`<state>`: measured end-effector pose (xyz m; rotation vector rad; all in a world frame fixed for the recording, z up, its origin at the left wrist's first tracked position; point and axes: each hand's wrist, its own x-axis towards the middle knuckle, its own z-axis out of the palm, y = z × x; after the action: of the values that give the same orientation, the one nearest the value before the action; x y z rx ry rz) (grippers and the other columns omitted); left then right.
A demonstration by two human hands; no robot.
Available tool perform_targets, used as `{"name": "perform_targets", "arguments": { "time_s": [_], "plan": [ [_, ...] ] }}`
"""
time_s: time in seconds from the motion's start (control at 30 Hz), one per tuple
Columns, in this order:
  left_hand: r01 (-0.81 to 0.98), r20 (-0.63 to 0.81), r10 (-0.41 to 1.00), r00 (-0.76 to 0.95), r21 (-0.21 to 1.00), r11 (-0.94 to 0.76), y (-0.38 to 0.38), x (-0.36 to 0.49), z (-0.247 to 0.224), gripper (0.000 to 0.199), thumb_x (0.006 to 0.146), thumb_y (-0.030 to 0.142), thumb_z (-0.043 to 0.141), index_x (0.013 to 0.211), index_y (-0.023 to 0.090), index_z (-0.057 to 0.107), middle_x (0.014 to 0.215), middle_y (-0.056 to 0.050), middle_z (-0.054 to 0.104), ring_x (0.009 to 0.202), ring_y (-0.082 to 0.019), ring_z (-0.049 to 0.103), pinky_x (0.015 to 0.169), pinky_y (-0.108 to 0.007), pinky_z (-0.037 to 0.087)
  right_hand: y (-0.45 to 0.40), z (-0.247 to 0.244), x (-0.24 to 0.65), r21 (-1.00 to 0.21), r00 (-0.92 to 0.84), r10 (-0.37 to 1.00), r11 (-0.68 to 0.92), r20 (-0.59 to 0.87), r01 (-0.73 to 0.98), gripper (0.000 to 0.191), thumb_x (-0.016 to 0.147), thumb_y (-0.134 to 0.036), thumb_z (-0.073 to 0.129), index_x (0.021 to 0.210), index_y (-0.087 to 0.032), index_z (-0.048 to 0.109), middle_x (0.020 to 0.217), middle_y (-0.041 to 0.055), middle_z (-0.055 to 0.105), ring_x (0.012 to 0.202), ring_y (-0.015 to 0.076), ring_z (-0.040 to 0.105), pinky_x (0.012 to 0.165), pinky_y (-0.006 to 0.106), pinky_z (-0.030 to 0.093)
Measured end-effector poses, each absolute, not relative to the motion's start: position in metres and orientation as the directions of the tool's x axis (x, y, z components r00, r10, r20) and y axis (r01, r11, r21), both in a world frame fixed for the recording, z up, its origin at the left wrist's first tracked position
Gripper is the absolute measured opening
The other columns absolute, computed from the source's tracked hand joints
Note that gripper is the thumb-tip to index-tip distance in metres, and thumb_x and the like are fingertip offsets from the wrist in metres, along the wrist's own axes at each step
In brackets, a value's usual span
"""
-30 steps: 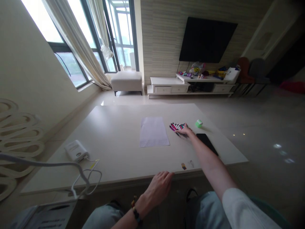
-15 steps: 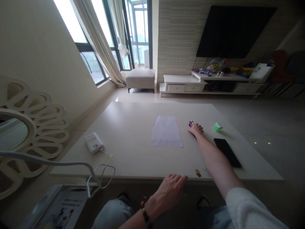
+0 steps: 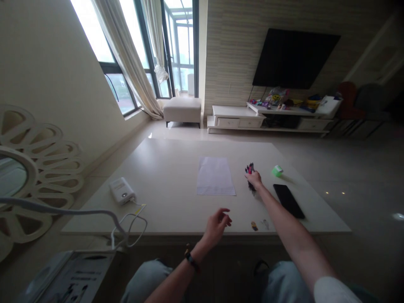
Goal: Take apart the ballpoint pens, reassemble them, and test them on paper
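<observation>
My right hand (image 3: 254, 179) is closed around a bundle of several pens (image 3: 250, 168) at the right of the white table (image 3: 170, 185). The pen tops, some pink and some dark, stick out past my fingers, and their darker ends show below the hand. My left hand (image 3: 218, 224) hovers over the table's front edge with its fingers apart and slightly curled, holding nothing. A white sheet of paper (image 3: 216, 176) lies flat between the two hands, farther back. To the right of the pens sit a small green and white object (image 3: 277, 171) and a black phone (image 3: 288, 201).
A white power bank (image 3: 122, 190) with a looped white cable (image 3: 145, 223) rests at the table's left. Two small items, a yellow-and-dark figure (image 3: 254, 226) and a clear piece (image 3: 265, 224), lie near the front edge. A box (image 3: 78, 275) stands below at left.
My left hand has risen from the front edge and its fingers have spread. My right hand has come slightly nearer with the pens, which now show more fully. The view has shifted a little.
</observation>
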<state>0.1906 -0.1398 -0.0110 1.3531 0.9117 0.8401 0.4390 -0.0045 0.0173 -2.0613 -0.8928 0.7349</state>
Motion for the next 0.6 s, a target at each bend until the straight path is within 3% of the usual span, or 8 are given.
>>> {"name": "perform_targets", "arguments": {
  "time_s": [0.07,0.13,0.23,0.3,0.37,0.47,0.6],
  "plan": [
    [-0.153,-0.165,0.916,0.365,0.96,0.234,-0.129,0.193,-0.009,0.03,0.079,0.036,0.059,0.1,0.015,0.059,0.08,-0.008,0.067,0.074,-0.017,0.063,0.07,-0.03,0.049,-0.021,0.026,0.422,-0.898,0.508,0.836,-0.37,-0.21,0.238,0.009,0.071,-0.024,0.054,0.072,-0.015,0.053,0.064,0.0069,0.061,0.063,0.0183,0.062,0.058,0.028,0.051],
    [-0.281,-0.287,0.882,0.374,0.871,0.403,-0.123,0.195,-0.006,0.038,0.077,0.042,0.062,0.101,0.013,0.058,0.093,-0.012,0.067,0.086,-0.02,0.064,0.081,-0.035,0.048,-0.037,0.035,0.399,-0.954,0.41,0.89,-0.272,-0.201,0.123,0.012,0.07,-0.027,0.055,0.069,-0.016,0.052,0.057,0.0027,0.057,0.053,0.0147,0.057,0.052,0.026,0.05],
    [-0.369,-0.416,0.713,0.564,0.646,0.668,-0.122,0.197,-0.002,0.053,0.079,0.057,0.053,0.105,0.012,0.056,0.114,-0.018,0.061,0.103,-0.025,0.061,0.092,-0.041,0.044,-0.057,0.045,0.357,-0.991,0.308,0.942,-0.135,-0.133,-0.016,0.017,0.067,-0.03,0.061,0.074,-0.017,0.054,0.058,-0.0005,0.056,0.051,0.0127,0.055,0.052,0.025,0.05],
    [-0.389,-0.4,0.616,0.679,0.516,0.763,-0.123,0.198,-0.003,0.06,0.08,0.064,0.043,0.104,0.011,0.056,0.12,-0.02,0.057,0.109,-0.027,0.058,0.095,-0.045,0.043,-0.067,0.049,0.328,-0.995,0.291,0.954,-0.059,-0.08,-0.08,0.018,0.069,-0.033,0.06,0.075,-0.018,0.053,0.058,-0.0016,0.055,0.052,0.0123,0.053,0.052,0.026,0.049],
    [-0.444,-0.353,0.644,0.679,0.502,0.742,-0.12,0.197,-0.006,0.058,0.084,0.063,0.036,0.104,0.012,0.056,0.122,-0.018,0.057,0.113,-0.026,0.056,0.097,-0.045,0.042,-0.074,0.051,0.302,-0.993,0.301,0.953,0.009,-0.027,-0.118,0.018,0.07,-0.034,0.06,0.074,-0.019,0.052,0.059,-0.0019,0.054,0.053,0.0124,0.053,0.053,0.026,0.048],
    [-0.546,-0.29,0.812,0.506,0.621,0.562,-0.106,0.187,-0.007,0.048,0.091,0.05,0.027,0.107,0.015,0.057,0.126,-0.014,0.056,0.119,-0.022,0.052,0.098,-0.044,0.042,-0.08,0.049,0.269,-0.983,0.358,0.927,0.157,0.112,-0.1,0.021,0.066,-0.03,0.067,0.076,-0.019,0.053,0.063,-0.0015,0.057,0.056,0.0138,0.053,0.056,0.028,0.047],
    [-0.597,-0.227,0.903,0.365,0.688,0.414,-0.08,0.165,0.0,0.039,0.091,0.032,0.031,0.113,0.014,0.057,0.128,-0.011,0.056,0.124,-0.021,0.047,0.1,-0.04,0.043,-0.08,0.05,0.234,-0.968,0.374,0.902,0.249,0.217,-0.04,0.038,0.064,-0.025,0.069,0.099,-0.02,0.053,0.076,-0.0009,0.061,0.066,0.0154,0.057,0.067,0.03,0.05]
  ]
}}
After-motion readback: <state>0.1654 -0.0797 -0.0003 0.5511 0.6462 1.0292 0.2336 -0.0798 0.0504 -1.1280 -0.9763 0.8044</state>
